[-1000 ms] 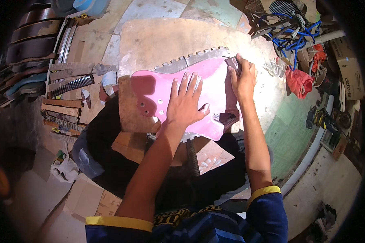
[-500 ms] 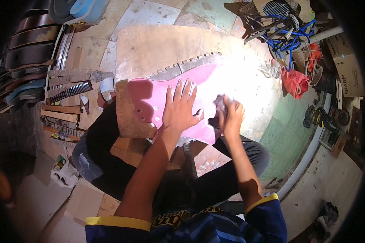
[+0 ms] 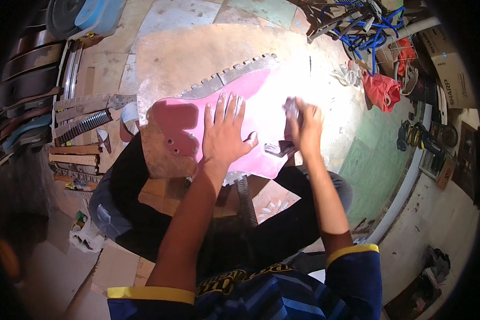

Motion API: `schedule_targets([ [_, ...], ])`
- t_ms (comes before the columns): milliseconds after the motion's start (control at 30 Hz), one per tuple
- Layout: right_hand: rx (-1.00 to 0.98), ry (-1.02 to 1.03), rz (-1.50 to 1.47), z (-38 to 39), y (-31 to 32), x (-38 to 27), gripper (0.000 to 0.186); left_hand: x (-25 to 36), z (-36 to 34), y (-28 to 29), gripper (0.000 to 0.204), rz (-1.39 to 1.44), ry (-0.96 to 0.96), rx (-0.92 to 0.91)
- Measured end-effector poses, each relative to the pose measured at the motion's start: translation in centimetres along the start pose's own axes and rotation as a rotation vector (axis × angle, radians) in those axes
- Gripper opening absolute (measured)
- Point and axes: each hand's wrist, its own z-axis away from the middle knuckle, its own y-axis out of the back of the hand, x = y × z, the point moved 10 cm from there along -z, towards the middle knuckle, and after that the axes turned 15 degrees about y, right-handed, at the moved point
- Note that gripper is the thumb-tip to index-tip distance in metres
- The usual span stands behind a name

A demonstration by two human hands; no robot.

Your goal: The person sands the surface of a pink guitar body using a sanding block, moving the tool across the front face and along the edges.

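Observation:
A pink guitar body (image 3: 176,128) with cut-out cavities and holes lies on a grey toothed piece (image 3: 226,76), atop a square wooden board (image 3: 170,53). My left hand (image 3: 224,128) rests flat on the pink surface, fingers spread. My right hand (image 3: 306,128) grips a dark block (image 3: 291,109) over the right part of the body, where bright light washes out the pink. The block is smeared by motion, so its exact kind is unclear.
Guitar necks (image 3: 85,117) and stacked curved dark pieces (image 3: 26,85) line the left. Blue bins (image 3: 96,13) sit top left. At right are tangled stands with blue tubing (image 3: 368,32), a red bag (image 3: 378,90), cardboard boxes (image 3: 448,80) and a black-yellow tool (image 3: 413,133).
My right hand with the dark block came down from the upper right corner of the body, then shifted slightly up. My left hand stays on the body, which sits higher and further left in view.

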Motion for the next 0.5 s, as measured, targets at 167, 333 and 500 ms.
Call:
schedule_targets([
  [167, -0.043, 0.033, -0.031, 0.1, -0.2, 1.2, 0.05, 0.2, -0.7, -0.1, 0.091, -0.003, -0.004, 0.021],
  [333, -0.064, 0.058, -0.065, 1.7, -0.1, 0.0, 0.051, -0.4, -0.3, 0.1, 0.091, -0.014, 0.016, 0.028],
  [500, -0.014, 0.073, -0.094, -1.6, 0.2, 2.6, 0.047, 0.1, -0.1, -0.5, 0.091, 0.003, 0.004, 0.014],
])
